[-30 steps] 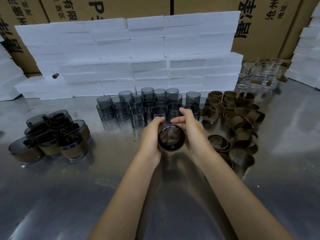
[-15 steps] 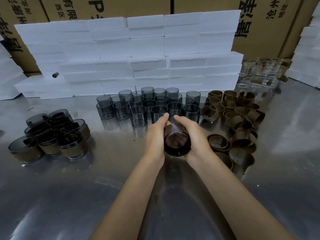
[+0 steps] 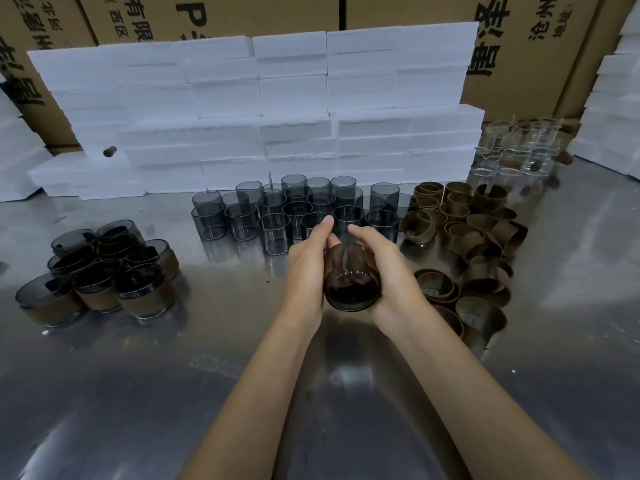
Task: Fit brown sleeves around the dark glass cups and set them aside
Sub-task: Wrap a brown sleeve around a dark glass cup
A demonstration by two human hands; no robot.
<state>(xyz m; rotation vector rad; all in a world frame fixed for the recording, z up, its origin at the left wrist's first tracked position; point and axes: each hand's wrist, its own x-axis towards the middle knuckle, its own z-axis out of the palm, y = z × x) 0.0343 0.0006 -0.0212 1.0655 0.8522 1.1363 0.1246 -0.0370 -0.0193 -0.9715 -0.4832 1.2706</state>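
Steel tabletop (image 3: 104, 393), reflective, runs edge to edge. Cardboard cartons (image 3: 540, 46) stand behind the far edge, with a white foam-block wall (image 3: 277, 109) stacked in front of them. Bare dark cups (image 3: 294, 209) cluster at far centre, just in front of the foam. Loose brown sleeves (image 3: 478, 237) pile toward the right edge. Sleeved cups (image 3: 104, 271) are grouped toward the left edge. Clear glassware (image 3: 512, 150) sits in the far right corner.

Centre, above the tabletop: left hand (image 3: 304, 271) and right hand (image 3: 391, 271) both grip one cup (image 3: 351, 289), mouth tilted toward the camera, fingers curled round its sides. A sleeve (image 3: 346, 258) is wrapped on its body.

Step in hand, my read: seating the sleeve. Do it well by keeping even pressure on both sides, sliding the sleeve square so it sits level below the rim, not skewed. Glass is slick, so hold firm. Then it likely goes to the left group.
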